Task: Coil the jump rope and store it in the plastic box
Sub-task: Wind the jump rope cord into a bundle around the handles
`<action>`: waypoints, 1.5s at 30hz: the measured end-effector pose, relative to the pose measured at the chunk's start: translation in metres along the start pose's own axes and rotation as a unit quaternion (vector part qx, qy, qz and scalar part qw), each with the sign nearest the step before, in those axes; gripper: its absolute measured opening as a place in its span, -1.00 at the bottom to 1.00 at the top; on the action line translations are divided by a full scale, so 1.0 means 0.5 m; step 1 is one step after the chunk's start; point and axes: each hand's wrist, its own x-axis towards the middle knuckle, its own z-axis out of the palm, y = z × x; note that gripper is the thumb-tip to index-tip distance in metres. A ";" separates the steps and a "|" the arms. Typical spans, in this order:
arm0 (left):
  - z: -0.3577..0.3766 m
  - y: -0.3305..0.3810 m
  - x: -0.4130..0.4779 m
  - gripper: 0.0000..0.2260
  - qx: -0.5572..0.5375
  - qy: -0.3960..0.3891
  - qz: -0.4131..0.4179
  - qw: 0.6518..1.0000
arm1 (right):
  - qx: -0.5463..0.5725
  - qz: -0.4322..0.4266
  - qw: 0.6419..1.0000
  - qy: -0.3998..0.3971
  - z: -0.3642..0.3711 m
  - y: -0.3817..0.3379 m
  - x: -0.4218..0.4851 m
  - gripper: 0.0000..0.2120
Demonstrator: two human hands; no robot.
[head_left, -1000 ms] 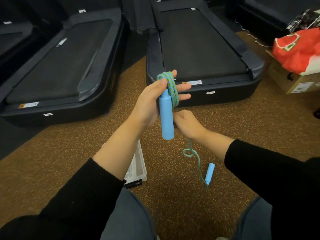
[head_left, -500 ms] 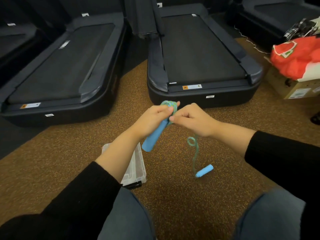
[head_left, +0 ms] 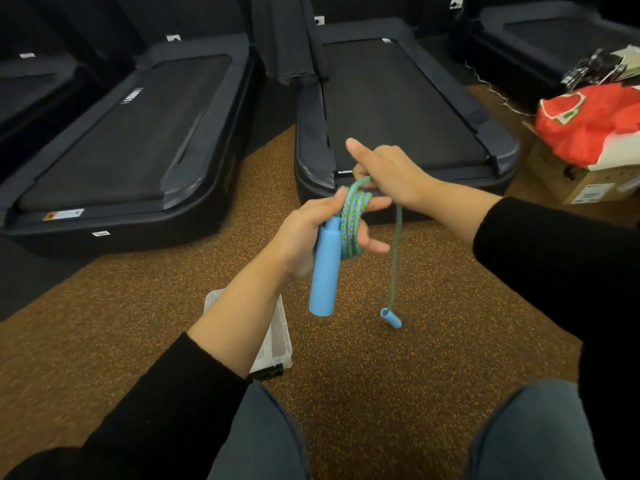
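Note:
My left hand (head_left: 304, 233) grips one light-blue handle (head_left: 324, 271) of the jump rope upright, with several turns of the green-and-blue rope (head_left: 351, 220) wound over its fingers. My right hand (head_left: 391, 174) pinches the rope just above the coil, index finger pointing up. From it a short length of rope (head_left: 394, 261) hangs down to the second blue handle (head_left: 391, 317), which dangles near the floor. The clear plastic box (head_left: 277, 344) lies on the carpet below my left forearm, which hides part of it.
Dark treadmills (head_left: 398, 105) stand in front and to the left (head_left: 114, 143). A cardboard box (head_left: 581, 181) with a red bag (head_left: 595, 123) on top sits at the right. My knees in jeans (head_left: 263, 434) frame the brown speckled carpet (head_left: 381, 375).
My left hand turned the held handle upright again and raised it. My right hand carried the rope up over the coil. The hanging rope is shorter and the loose handle has lifted.

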 end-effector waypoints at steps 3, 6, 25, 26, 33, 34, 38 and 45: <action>0.007 0.026 -0.002 -0.57 -0.055 0.017 0.021 0.998 | 0.029 0.042 0.999 0.014 0.025 0.028 0.000 -0.39; 0.002 0.040 0.008 -0.54 -0.100 0.045 0.045 0.993 | 0.005 0.076 0.997 0.012 0.057 0.063 -0.003 -0.37; -0.058 0.015 0.023 -0.42 -0.080 0.178 0.059 0.979 | 0.044 0.017 0.999 -0.009 0.155 0.076 -0.177 -0.40; -0.060 0.012 0.021 -0.43 -0.078 0.176 0.058 0.980 | 0.030 0.000 0.999 -0.014 0.148 0.070 -0.181 -0.41; -0.064 -0.004 0.014 -0.47 -0.050 0.167 0.040 0.984 | -0.064 -0.167 0.982 -0.057 0.106 0.016 -0.189 -0.60; -0.062 -0.006 0.012 -0.46 -0.039 0.162 0.035 0.985 | -0.087 -0.187 0.976 -0.061 0.100 0.009 -0.188 -0.61; -0.054 -0.018 0.007 -0.47 0.008 0.138 0.007 0.990 | -0.153 -0.243 0.954 -0.082 0.068 -0.028 -0.175 -0.66; -0.029 -0.029 -0.004 -0.49 0.073 0.117 -0.027 0.990 | -0.239 -0.293 0.922 -0.082 -0.018 -0.082 -0.126 -0.72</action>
